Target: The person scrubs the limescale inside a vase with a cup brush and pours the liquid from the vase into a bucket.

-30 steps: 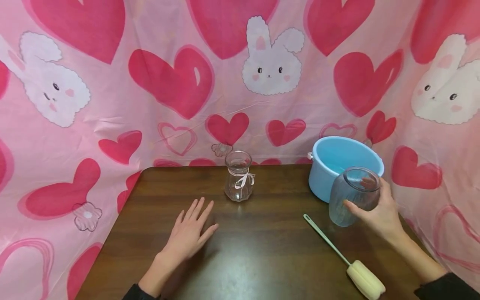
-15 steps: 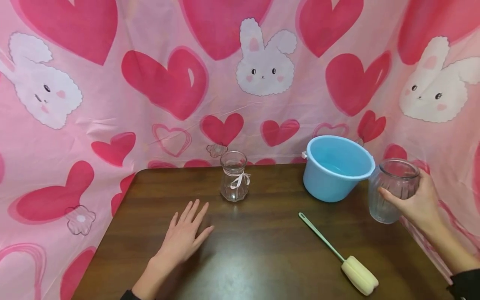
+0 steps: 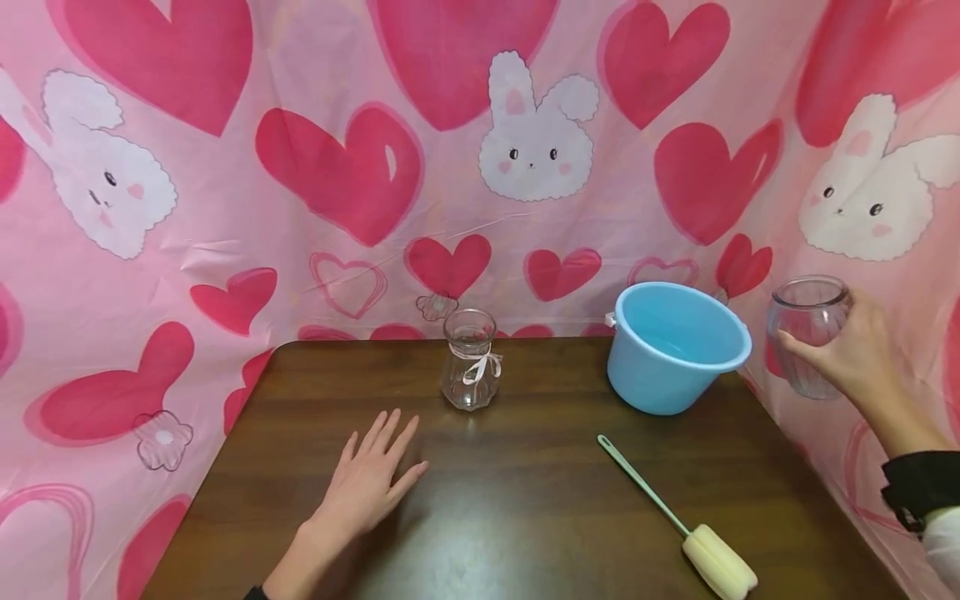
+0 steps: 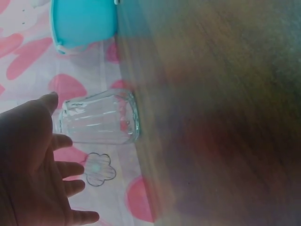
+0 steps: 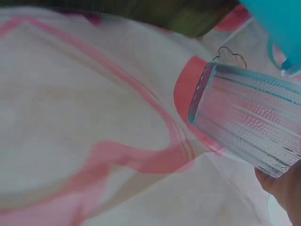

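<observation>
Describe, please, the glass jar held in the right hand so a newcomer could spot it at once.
Look past the right edge of the table, beyond the blue bucket. There the right hand grips a ribbed glass jar in mid-air; unlike the standing jar, it has no ribbon.

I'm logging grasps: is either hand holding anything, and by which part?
The right hand holds the ribbed glass jar by its side, off the table's right edge. The left hand holds nothing.
</observation>
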Demonstrator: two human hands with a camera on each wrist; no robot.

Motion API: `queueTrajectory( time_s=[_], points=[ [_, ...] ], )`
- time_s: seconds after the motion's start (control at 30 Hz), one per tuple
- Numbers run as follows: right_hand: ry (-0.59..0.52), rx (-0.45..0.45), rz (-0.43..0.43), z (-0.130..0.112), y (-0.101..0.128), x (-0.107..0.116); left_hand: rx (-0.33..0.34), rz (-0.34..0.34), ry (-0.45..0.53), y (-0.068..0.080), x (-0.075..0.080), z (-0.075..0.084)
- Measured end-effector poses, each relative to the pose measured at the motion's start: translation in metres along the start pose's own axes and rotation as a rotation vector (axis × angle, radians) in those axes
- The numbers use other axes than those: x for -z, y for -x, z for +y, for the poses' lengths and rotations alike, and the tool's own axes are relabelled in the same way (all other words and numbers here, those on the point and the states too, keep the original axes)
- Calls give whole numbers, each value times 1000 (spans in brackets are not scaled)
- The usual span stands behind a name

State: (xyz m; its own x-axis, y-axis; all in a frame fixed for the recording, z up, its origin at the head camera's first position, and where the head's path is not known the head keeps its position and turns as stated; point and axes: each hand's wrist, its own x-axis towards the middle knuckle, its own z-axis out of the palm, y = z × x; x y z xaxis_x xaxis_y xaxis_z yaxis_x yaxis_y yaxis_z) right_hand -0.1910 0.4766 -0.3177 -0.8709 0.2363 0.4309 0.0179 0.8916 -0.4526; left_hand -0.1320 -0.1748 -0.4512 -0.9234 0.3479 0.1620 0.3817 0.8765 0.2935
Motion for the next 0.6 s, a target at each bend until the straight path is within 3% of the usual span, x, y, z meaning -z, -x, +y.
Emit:
queueTrajectory(
  time_s=[0.23,0.43,0.6],
  points=[
    [137,189,-98,4,-14,-6,-3,-5,5,2,-1,1],
    [315,441,-88,4,-22,-10,-12,2,-5,3,-1,2],
    [434,542,-118,0,-27,-10,-14,7,-15,3,-1,2]
  ],
)
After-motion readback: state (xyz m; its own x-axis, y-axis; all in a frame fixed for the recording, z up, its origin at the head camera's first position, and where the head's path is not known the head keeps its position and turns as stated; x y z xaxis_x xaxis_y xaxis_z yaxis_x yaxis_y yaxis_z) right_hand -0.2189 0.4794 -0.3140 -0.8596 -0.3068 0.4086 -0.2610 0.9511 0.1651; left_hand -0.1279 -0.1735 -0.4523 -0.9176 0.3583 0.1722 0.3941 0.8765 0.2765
